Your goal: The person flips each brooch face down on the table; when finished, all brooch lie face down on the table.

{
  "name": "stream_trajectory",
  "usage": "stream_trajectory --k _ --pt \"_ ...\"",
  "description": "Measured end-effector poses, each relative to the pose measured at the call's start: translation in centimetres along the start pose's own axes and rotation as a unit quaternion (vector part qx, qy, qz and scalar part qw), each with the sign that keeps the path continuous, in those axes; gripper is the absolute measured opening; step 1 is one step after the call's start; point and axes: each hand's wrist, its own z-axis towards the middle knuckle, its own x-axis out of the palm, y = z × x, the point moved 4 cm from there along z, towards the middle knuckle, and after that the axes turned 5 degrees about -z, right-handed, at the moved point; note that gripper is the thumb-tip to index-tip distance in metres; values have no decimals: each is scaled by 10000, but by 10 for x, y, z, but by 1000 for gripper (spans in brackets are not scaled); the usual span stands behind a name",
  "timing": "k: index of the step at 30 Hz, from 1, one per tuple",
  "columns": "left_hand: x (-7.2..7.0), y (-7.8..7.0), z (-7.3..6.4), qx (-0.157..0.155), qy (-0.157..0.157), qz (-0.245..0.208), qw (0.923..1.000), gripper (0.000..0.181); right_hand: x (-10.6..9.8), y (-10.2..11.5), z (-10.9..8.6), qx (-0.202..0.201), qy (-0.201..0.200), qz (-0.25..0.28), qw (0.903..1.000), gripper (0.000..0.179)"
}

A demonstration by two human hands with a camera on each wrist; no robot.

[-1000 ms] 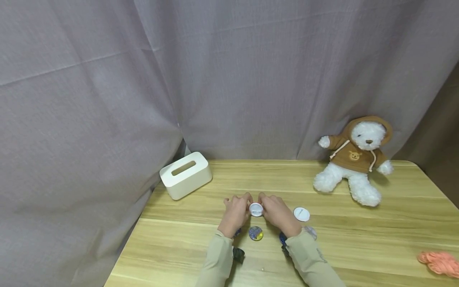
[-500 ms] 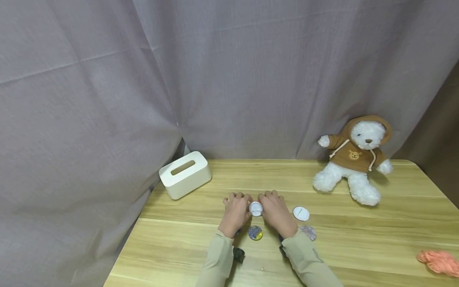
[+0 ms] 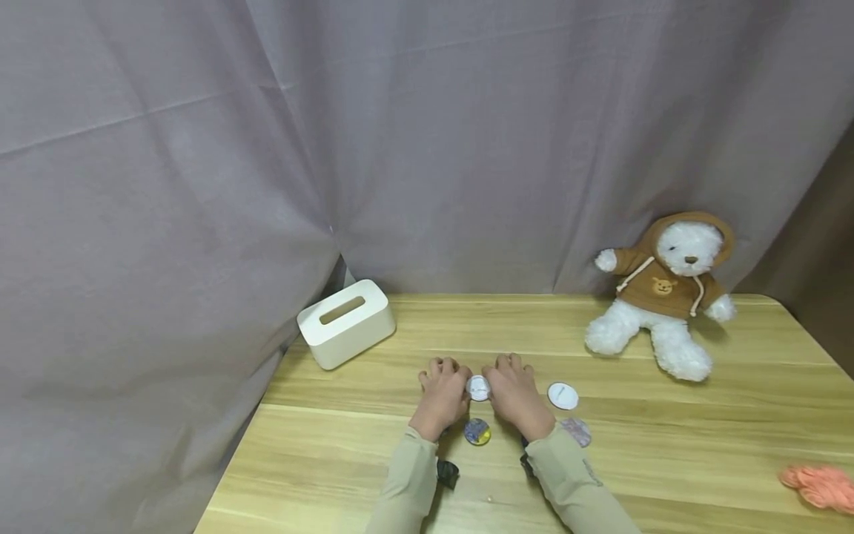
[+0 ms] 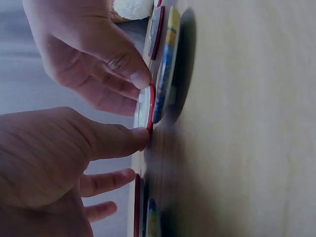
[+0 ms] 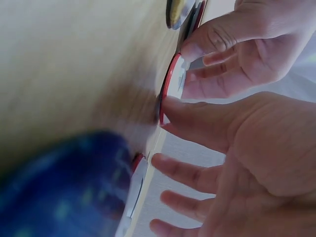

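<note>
1. Tissue box [image 3: 347, 326]: white, slot on top, far L of worktop [image 3: 313, 460], by grey curtain [image 3: 440, 148].
2. L hand [image 3: 440, 397]: thumb + finger pinching L edge of held badge [image 3: 478, 388]; other fingers off it.
3. Held badge sits btwn both hands, white back up, red rim; can't tell if it touches worktop.
4. Patterned badge [image 3: 477, 432]: blue-grey w/ yellow patch, just on near side of held one.
5. R hand [image 3: 519, 397]: pinching R edge of same badge, thumb + finger.
6. White badge [image 3: 563, 396]: flat, pin side up, R of R hand.
7. Pale purple badge [image 3: 576, 432]: just nearer, by R sleeve [image 3: 577, 475].
8. Teddy [image 3: 660, 297]: white, brown hoodie, far R.
9. Coral bundle [image 3: 819, 487]: near R.
</note>
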Motion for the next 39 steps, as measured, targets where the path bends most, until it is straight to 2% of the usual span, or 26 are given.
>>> stream_trajectory --k 3,7,15,20,22,25,27,35,39 --pt "1 1 -1 -33 56 -18 10000 24 1 0 -2 118 184 57 9997 20" --pt "3 3 -3 -89 35 -121 9999 21 1 1 -3 112 228 65 9997 17" --pt "2 4 -4 50 -144 -300 9994 18 2 -1 -3 -31 105 -90 9999 14" --pt "-2 10 -4 22 -95 -403 9991 10 1 3 -3 -223 11 -103 9997 26" --pt "-4 15 -5 -84 -21 -454 9989 18 1 6 -3 -266 -15 -71 9996 29" --pt "-9 21 -7 -245 43 -551 9982 39 3 8 -3 -255 -56 -60 9996 28" --pt "-14 25 -8 -331 44 -515 9981 45 3 11 -2 -283 -118 -46 9995 25" --pt "-30 37 -11 -623 90 -648 9959 59 1 23 9 -516 -88 7 9986 21" --pt "-33 42 -13 -648 49 -726 9952 63 -3 30 13 -614 -103 -12 9981 23"
